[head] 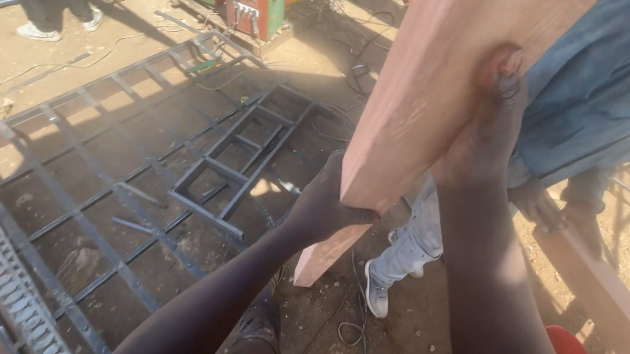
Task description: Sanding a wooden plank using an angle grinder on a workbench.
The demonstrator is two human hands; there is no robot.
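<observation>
Timber plank (434, 97), pale reddish and held tilted up over the dusty yard, sits in my two bare hands: my left hand (328, 206) clenched around its lower edge near the end, my right hand (486, 128) pressed flat and gripping its upper face. I judge I am mid-carry, and the next move calls for steady footing past the black steel gate frame (207, 171), the loose cables (350, 330) and a co-worker's leg (412, 239) just beside the plank.

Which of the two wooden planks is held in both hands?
The steeply tilted plank, gripped by the left hand and right hand. The other plank lies lower right, under another person's hand.
</observation>
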